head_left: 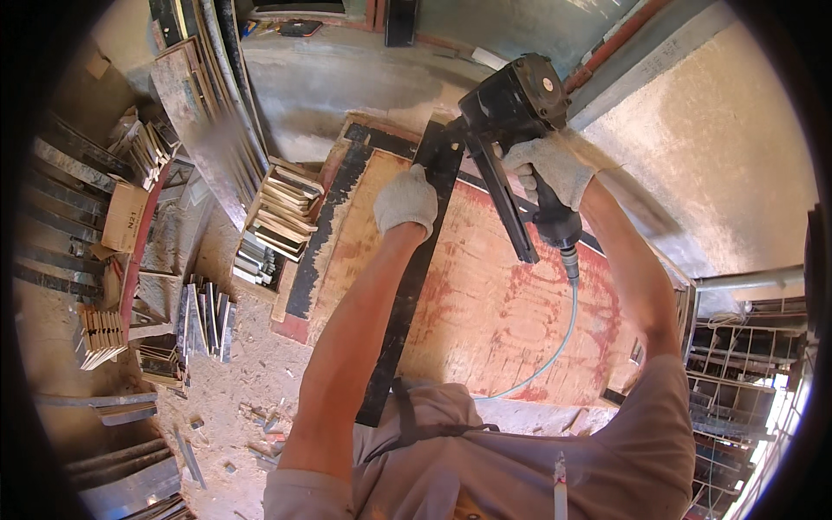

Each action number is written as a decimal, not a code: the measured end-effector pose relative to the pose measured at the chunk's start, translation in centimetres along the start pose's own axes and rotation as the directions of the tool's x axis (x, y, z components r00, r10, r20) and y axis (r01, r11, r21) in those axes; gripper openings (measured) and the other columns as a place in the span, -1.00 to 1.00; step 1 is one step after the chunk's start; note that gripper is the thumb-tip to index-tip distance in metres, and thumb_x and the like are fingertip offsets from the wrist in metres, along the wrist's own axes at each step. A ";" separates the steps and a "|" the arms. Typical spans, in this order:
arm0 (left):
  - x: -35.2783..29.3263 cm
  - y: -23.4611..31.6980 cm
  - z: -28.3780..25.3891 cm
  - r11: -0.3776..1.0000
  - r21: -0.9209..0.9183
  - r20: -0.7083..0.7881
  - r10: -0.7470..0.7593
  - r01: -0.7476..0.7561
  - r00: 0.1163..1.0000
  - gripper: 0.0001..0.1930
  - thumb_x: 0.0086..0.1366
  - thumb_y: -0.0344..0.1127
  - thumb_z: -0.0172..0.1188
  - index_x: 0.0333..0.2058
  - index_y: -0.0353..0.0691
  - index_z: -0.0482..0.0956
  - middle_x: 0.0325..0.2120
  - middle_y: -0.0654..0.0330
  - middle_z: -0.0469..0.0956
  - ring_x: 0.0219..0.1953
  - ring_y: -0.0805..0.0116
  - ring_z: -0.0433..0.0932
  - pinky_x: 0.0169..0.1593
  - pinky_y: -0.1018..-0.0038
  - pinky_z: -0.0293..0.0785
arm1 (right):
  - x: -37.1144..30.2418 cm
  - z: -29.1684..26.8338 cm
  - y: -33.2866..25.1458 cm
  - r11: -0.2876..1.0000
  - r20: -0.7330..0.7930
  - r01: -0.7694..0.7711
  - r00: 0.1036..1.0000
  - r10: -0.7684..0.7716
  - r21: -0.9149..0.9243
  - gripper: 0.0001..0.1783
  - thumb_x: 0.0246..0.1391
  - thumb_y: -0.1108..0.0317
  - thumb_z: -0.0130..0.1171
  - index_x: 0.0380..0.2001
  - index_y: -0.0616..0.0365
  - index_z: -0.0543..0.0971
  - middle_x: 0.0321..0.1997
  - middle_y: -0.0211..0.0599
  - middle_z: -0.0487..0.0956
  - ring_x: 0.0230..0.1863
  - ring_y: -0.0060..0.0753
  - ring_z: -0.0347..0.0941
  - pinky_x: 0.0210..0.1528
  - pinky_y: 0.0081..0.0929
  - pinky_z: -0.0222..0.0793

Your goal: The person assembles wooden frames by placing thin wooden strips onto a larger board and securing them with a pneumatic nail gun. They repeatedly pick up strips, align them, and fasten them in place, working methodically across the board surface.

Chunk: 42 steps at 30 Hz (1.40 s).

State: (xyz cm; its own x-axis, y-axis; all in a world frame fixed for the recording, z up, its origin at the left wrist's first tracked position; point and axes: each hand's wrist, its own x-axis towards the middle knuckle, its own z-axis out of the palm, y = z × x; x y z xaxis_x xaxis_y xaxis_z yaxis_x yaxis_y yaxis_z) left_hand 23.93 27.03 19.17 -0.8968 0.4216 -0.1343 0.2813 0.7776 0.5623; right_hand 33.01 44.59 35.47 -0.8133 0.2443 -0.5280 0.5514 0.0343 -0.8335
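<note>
Right hand (555, 169) closed around the grip of the black nail gun (511, 100); left hand (406, 202) closed on dark strip (420, 273) above plywood panel (511, 312)

the left hand (406, 206) and the right hand (562, 172) have on soft, pale grey knit gloves (400, 196) that stop at the wrist. the shirt (511, 464) is a dusty grey-brown with lots of folds. its left sleeve (308, 496) and right sleeve (652, 416) are short and loose, so both forearms (348, 347) are bare. a dark strap (446, 430) goes across the front.
</note>
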 end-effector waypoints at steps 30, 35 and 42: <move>0.4 -0.5 0.6 0.993 0.086 -0.038 0.083 -0.080 0.996 -0.69 0.40 -0.19 -0.07 -0.10 -0.16 0.60 -0.14 -0.08 0.67 -0.06 -0.15 0.65 -0.03 0.00 0.57 | -3.8 1.9 2.0 0.999 -0.024 -0.007 1.000 0.006 -0.045 -0.91 0.00 0.56 0.22 -0.37 0.21 0.54 -0.71 -0.45 0.34 -0.78 -0.59 0.25 -0.78 -0.56 0.19; 1.3 -0.8 0.6 0.971 0.186 -0.034 0.159 -0.150 0.987 -0.69 0.39 -0.22 -0.09 -0.10 -0.19 0.60 -0.15 -0.09 0.67 -0.05 -0.14 0.65 -0.01 0.03 0.57 | -10.7 2.7 5.7 0.999 -0.147 -0.002 0.989 -0.004 -0.037 -0.87 -0.02 0.48 0.27 -0.43 0.19 0.50 -0.74 -0.48 0.36 -0.77 -0.58 0.29 -0.75 -0.56 0.24; -2.5 3.2 -1.9 0.983 0.182 -0.111 0.049 -0.028 0.993 -0.18 0.38 0.34 -0.14 0.20 -0.40 0.39 0.10 -0.18 0.54 0.11 -0.19 0.55 0.20 0.02 0.42 | -27.0 7.8 23.1 0.958 -0.434 -0.075 0.880 0.194 0.275 -0.84 -0.12 0.49 0.30 -0.48 0.15 0.49 -0.73 -0.42 0.39 -0.73 -0.54 0.34 -0.69 -0.48 0.23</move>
State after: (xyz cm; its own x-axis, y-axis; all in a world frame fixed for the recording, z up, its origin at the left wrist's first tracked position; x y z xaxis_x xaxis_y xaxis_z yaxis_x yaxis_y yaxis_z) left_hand 26.47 27.58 22.85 -0.9145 0.4043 -0.0150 0.3635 0.8373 0.4084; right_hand 66.29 31.27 29.19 -0.5285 0.6420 -0.5555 0.5385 -0.2524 -0.8040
